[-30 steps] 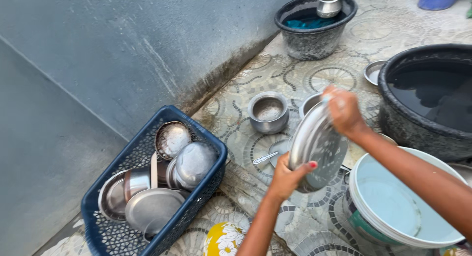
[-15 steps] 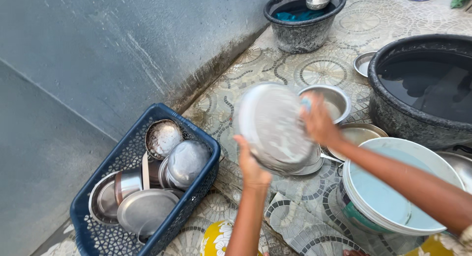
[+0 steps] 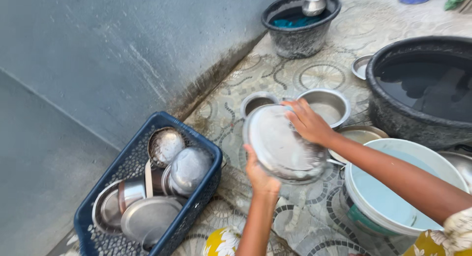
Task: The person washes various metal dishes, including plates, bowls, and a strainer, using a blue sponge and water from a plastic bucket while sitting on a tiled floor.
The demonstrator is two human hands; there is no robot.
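Observation:
I hold a round steel plate (image 3: 278,143) tilted above the patterned floor. My left hand (image 3: 259,173) grips its lower edge from below. My right hand (image 3: 307,121) presses on its upper right face, fingers spread over the wet metal. Just left of the plate stands a blue plastic basket (image 3: 120,167) filled with several steel plates, bowls and cups. Behind the plate sit a small steel pot (image 3: 256,101) and a steel bowl (image 3: 325,104).
A white bucket (image 3: 366,189) stands at my right, with a steel plate (image 3: 361,134) beside it. A large black tub of water (image 3: 388,108) is at far right. Another black tub (image 3: 300,35) with a steel pot (image 3: 313,2) stands by the grey wall (image 3: 98,54).
The plate has turned in my hands, from edge-on to face-up. My right hand has slid over its upper face. The view has shifted slightly.

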